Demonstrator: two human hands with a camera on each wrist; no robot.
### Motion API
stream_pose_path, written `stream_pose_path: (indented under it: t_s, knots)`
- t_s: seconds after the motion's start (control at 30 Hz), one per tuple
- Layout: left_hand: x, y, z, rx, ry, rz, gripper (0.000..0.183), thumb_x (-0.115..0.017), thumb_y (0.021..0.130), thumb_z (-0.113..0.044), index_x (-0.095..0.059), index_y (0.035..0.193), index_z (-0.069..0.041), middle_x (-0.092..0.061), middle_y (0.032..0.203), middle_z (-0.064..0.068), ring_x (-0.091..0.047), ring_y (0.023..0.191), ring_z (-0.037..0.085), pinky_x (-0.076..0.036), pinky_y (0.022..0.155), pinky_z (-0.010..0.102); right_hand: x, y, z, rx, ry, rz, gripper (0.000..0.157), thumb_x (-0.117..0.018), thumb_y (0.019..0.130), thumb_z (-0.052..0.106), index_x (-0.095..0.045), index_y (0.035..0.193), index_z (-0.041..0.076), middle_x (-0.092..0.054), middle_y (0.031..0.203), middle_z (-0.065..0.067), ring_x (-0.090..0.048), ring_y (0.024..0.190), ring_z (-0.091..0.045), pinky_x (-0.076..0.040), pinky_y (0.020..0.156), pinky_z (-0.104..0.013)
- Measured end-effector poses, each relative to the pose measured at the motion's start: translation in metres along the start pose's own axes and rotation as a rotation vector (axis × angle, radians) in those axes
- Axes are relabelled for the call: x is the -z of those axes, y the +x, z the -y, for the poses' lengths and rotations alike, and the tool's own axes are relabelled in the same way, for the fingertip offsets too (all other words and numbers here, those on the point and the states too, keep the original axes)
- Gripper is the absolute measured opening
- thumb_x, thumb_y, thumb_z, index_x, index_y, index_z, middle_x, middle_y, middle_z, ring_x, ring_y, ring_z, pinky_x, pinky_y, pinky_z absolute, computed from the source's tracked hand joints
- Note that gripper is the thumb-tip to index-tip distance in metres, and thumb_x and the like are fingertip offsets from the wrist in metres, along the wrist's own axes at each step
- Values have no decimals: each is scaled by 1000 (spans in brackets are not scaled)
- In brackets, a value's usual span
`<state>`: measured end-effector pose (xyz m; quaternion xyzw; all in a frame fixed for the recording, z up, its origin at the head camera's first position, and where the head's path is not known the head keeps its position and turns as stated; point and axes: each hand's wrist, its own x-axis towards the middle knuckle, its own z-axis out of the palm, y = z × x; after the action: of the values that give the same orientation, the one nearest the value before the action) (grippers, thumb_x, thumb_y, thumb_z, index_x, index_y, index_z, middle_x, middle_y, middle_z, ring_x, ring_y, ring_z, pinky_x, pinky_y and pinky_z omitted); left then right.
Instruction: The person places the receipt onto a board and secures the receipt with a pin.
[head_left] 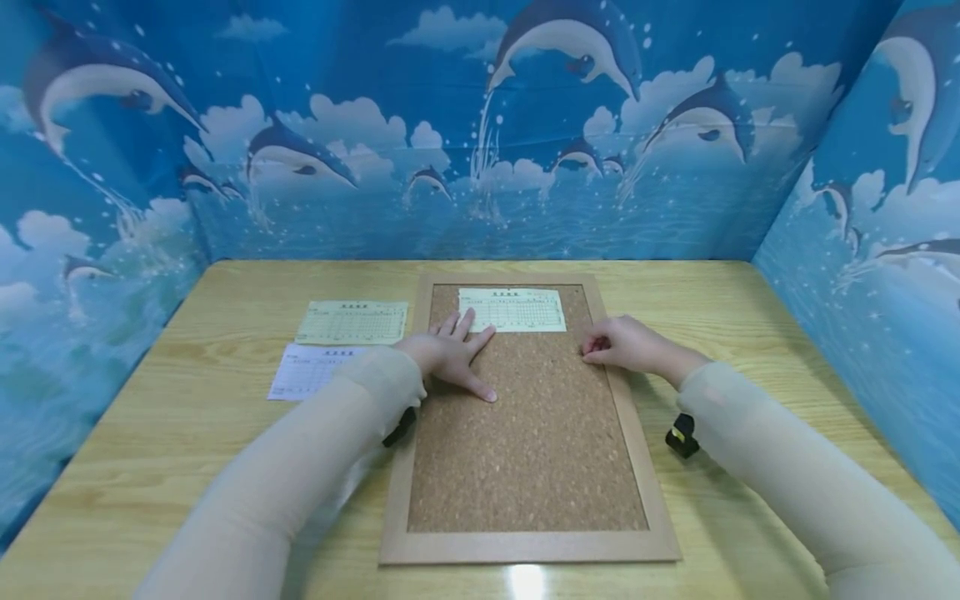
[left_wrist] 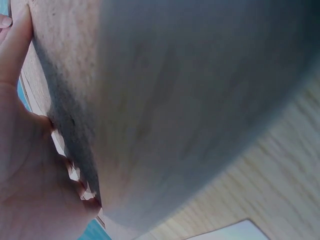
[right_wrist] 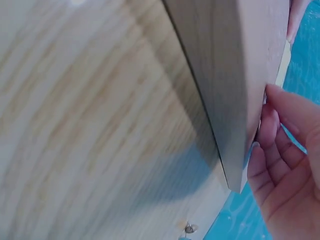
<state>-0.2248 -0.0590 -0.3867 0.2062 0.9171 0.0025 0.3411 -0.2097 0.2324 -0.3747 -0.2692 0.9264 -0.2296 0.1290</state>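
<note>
A cork board (head_left: 525,450) in a wooden frame (head_left: 528,547) lies flat on the table. My left hand (head_left: 455,360) rests spread on its left side, fingertips at the lower left corner of a pale green printed slip (head_left: 517,312) at the top of the cork. Over the right frame strip is my right hand (head_left: 626,343), fingers curled, thumb and forefinger tips together at the cork's edge. The right wrist view shows its curled fingers (right_wrist: 265,172) beside the frame; I cannot tell whether a small thing sits between the tips.
Left of the board, another pale green slip (head_left: 354,323) lies on the wooden table (head_left: 225,417). Below it is a white printed slip (head_left: 307,371), partly covered by my left sleeve. A dolphin-print curtain (head_left: 480,208) encloses the table at the back and sides.
</note>
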Motion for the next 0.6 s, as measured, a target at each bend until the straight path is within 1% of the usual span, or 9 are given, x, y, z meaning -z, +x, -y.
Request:
stream_pose_path:
  t_s: [0.07, 0.13, 0.3, 0.43, 0.6]
  knots:
    - [0, 0, 0, -1, 2, 0, 118, -54, 61, -83, 16, 144, -39, 36, 146, 1, 30, 133, 27, 1, 110, 50, 1, -2, -1, -16, 12, 2, 6, -68, 86, 10, -65, 80, 10, -61, 75, 3, -54, 68, -11, -46, 64, -31]
    - [0, 0, 0, -1, 2, 0, 118, -54, 61, -83, 16, 144, -38, 36, 146, 1, 30, 133, 27, 1, 110, 50, 0, -3, -2, -35, 30, -7, 4, -68, 85, 12, -66, 84, 9, -62, 77, 3, -55, 70, -12, -47, 65, -31]
    - [1, 0, 0, 4, 7, 2, 118, -54, 60, -84, 17, 144, -39, 36, 146, 1, 29, 134, 27, 1, 110, 50, -5, -6, 0, -77, 61, -42, 13, -70, 85, 15, -67, 94, 7, -63, 80, 2, -57, 73, -11, -47, 68, -32]
    - [1, -1, -1, 6, 11, 0, 118, -54, 61, -84, 17, 144, -39, 36, 146, 2, 29, 134, 27, 0, 110, 50, -10, -6, 5, -93, 36, -70, 13, -71, 84, 17, -67, 92, 7, -62, 76, 3, -56, 69, -11, -46, 65, -31]
    - [2, -2, -1, 4, 9, 2, 118, -54, 61, -83, 16, 144, -38, 35, 146, 2, 29, 134, 27, 1, 110, 50, -15, -5, 8, -91, -6, -111, 12, -71, 83, 17, -67, 88, 7, -61, 73, 3, -53, 66, -11, -45, 62, -30]
